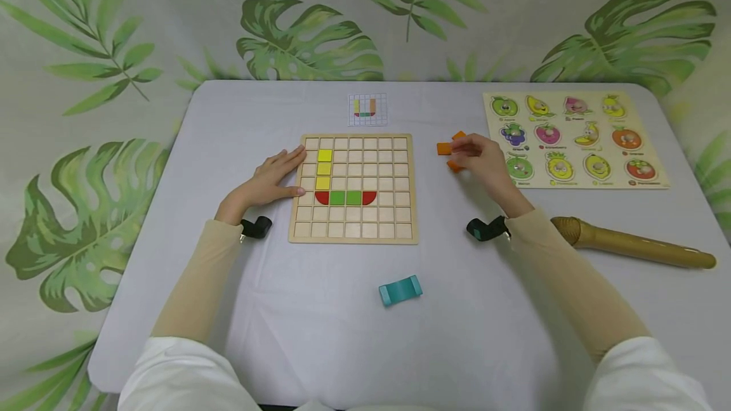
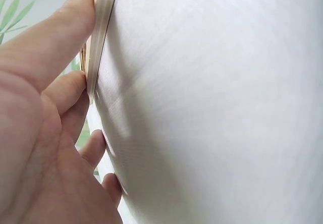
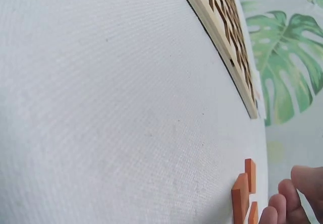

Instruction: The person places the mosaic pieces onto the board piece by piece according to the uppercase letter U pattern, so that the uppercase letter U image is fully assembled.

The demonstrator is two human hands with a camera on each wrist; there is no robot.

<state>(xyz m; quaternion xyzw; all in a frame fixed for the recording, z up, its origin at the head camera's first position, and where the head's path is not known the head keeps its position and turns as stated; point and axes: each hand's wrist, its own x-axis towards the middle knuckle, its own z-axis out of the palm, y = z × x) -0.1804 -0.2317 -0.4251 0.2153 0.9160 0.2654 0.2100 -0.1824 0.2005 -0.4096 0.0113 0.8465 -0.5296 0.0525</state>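
Note:
A square wooden grid board (image 1: 354, 238) lies mid-table. In its cells sit a column of three yellow tiles (image 1: 323, 169), and below it a row of two green tiles (image 1: 345, 198) between red quarter-round tiles (image 1: 369, 197). My left hand (image 1: 265, 179) rests against the board's left edge, fingers extended; its thumb (image 2: 65, 30) touches the frame in the left wrist view. To the right of the board, my right hand (image 1: 482, 160) hovers over several orange tiles (image 1: 443, 148), fingers loosely bent. The right wrist view shows the orange tiles (image 3: 240, 199) beside those fingers; contact cannot be told.
A pattern card (image 1: 368, 110) lies behind the board. At right are a fruit puzzle board (image 1: 577, 138) and a brown club-shaped object (image 1: 639, 245). A teal curved block (image 1: 400, 290) lies near the front. Leaf-print cloth (image 1: 308, 37) hangs behind the table.

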